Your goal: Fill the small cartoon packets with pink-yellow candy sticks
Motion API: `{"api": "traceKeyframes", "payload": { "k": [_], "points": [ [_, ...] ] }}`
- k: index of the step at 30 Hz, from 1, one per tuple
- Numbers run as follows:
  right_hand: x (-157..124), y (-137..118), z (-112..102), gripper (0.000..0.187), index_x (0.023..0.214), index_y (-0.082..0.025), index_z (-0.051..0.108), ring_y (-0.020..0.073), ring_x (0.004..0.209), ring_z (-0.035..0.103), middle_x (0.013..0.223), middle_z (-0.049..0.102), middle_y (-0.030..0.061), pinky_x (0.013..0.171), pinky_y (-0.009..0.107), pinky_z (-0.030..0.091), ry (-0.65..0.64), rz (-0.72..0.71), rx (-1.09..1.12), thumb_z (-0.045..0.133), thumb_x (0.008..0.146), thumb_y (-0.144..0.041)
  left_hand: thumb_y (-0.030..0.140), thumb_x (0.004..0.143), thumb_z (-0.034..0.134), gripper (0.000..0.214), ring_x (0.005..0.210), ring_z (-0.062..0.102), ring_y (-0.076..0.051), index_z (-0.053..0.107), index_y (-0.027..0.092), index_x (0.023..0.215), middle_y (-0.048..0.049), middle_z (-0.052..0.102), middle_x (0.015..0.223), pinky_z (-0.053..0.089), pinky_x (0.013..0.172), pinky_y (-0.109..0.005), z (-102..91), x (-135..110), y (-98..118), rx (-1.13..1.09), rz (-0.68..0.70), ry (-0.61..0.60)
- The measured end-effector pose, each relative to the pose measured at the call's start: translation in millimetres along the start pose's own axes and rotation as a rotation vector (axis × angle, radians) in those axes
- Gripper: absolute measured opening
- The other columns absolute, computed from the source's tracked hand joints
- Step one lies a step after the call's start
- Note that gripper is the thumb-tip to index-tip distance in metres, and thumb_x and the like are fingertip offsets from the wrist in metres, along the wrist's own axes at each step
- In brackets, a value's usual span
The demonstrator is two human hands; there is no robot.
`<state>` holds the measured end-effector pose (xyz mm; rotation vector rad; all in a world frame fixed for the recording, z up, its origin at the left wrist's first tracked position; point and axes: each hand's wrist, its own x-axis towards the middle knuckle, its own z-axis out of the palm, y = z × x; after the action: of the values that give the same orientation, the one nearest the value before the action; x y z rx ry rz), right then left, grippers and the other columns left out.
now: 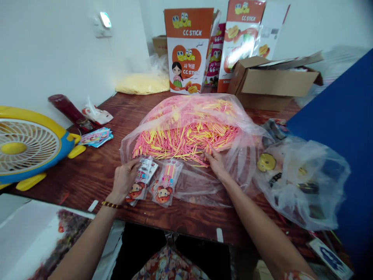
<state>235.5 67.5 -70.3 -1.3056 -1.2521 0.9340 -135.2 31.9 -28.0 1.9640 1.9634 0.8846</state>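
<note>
A big heap of thin pink and yellow sticks (pixel 186 138) lies in a large clear plastic bag (pixel 186 101) on the table. At the near edge of the heap, the fingers of my right hand (pixel 215 162) are closed on a few sticks. My left hand (pixel 124 179), with a beaded bracelet on the wrist, pinches the top edge of a small stack of printed clear packets (pixel 137 188). Between my hands lies another printed packet (pixel 164 186) with pink and yellow sticks showing inside, its front bearing a red-haired cartoon face.
A yellow and blue fan (pixel 55 144) stands at the left, near a dark red bottle (pixel 65 109) and printed cards (pixel 97 137). Behind the heap are CC Stick cartons (pixel 186 50) and an open cardboard box (pixel 274 83). A plastic bag (pixel 305 182) sits at the right beside a blue panel (pixel 344 128).
</note>
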Motion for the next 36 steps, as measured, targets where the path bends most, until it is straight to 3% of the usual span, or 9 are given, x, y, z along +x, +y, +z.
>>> {"api": "traceKeyframes", "payload": {
  "k": [3,6,10,13,16,19,26,32,36],
  "points": [
    [-2.9,-1.9,0.7,0.028,0.096,-0.022,0.059,0.0211,0.079,0.065,0.081,0.071,0.0031,0.084,0.038,0.05,-0.009,-0.032,-0.006,0.054,0.082,-0.046,0.041,0.092,0.049,0.04,0.082,0.072,-0.028,0.071,0.023,0.12,-0.0116,0.079,0.092,0.05,0.073,-0.032,-3.1,-0.6,0.2,0.194,-0.019,0.007],
    [-8.1,-1.2,2.7,0.025,0.092,-0.022,0.06,0.0225,0.084,0.065,0.086,0.071,0.004,0.086,0.04,0.049,-0.077,-0.03,-0.082,0.055,0.082,-0.045,0.038,0.093,0.047,0.039,0.083,0.072,-0.027,0.07,0.024,0.121,-0.0116,0.078,0.093,0.05,0.076,-0.032,-7.2,-2.1,3.3,0.226,-0.023,0.008],
    [-9.2,-3.7,1.6,0.026,0.089,-0.022,0.06,0.0223,0.081,0.063,0.085,0.069,0.0036,0.085,0.041,0.049,-0.046,-0.03,-0.079,0.056,0.082,-0.047,0.036,0.088,0.053,0.029,0.095,0.068,-0.022,0.075,0.019,0.098,-0.0098,0.075,0.106,0.05,0.088,-0.031,-16.4,-0.2,9.3,-0.098,0.069,0.072],
    [-7.6,-18.8,2.0,0.028,0.089,-0.023,0.058,0.0216,0.079,0.061,0.078,0.066,0.0018,0.083,0.039,0.048,0.048,-0.09,-0.006,0.059,0.082,-0.05,0.04,0.076,0.065,0.026,0.076,0.064,-0.019,0.071,0.017,0.083,-0.0057,0.072,0.084,0.051,0.074,-0.029,-26.1,4.3,18.2,-0.399,-0.087,0.065],
    [-12.6,-45.7,11.6,0.029,0.086,-0.024,0.057,0.0191,0.07,0.057,0.071,0.061,-0.0001,0.073,0.035,0.048,-0.036,-0.108,0.052,0.059,0.082,-0.053,0.044,0.066,0.073,0.031,0.064,0.057,-0.014,0.066,0.016,0.077,-0.0014,0.066,0.071,0.047,0.063,-0.026,-32.4,4.8,37.3,-0.676,-0.222,-0.036],
    [-25.8,-75.9,29.6,0.029,0.083,-0.024,0.054,0.0172,0.068,0.055,0.074,0.059,-0.0004,0.067,0.031,0.046,-0.213,-0.115,0.076,0.059,0.084,-0.054,0.044,0.064,0.076,0.032,0.058,0.051,-0.011,0.064,0.016,0.072,0.0006,0.061,0.064,0.041,0.055,-0.023,-29.5,-3.0,64.3,-0.73,-0.259,-0.203],
    [-49.3,-122.9,52.6,0.027,0.081,-0.024,0.053,0.0167,0.071,0.051,0.077,0.056,0.0006,0.067,0.029,0.04,-0.488,-0.305,-0.233,0.046,0.095,-0.046,0.043,0.077,0.067,0.029,0.056,0.047,-0.011,0.067,0.017,0.066,0.0017,0.06,0.06,0.038,0.054,-0.022,-3.3,-24.4,96.6,-0.714,-0.109,-0.491],
    [-47.2,-113.2,54.2,0.026,0.078,-0.024,0.049,0.0173,0.069,0.051,0.074,0.056,0.0005,0.066,0.029,0.038,-0.541,-0.368,-0.436,0.042,0.097,-0.039,0.04,0.079,0.067,0.023,0.063,0.057,-0.014,0.073,0.018,0.075,-0.0001,0.068,0.069,0.044,0.061,-0.024,3.0,-25.9,92.4,-0.708,-0.057,-0.493],
    [-47.4,-101.2,62.3,0.023,0.076,-0.024,0.046,0.0175,0.07,0.053,0.075,0.058,0.0007,0.066,0.029,0.039,-0.507,-0.361,-0.393,0.044,0.096,-0.034,0.037,0.083,0.065,0.02,0.066,0.059,-0.014,0.07,0.018,0.083,-0.0008,0.069,0.075,0.044,0.062,-0.023,2.1,-26.1,90.7,-0.629,-0.002,-0.363]
  ]
}}
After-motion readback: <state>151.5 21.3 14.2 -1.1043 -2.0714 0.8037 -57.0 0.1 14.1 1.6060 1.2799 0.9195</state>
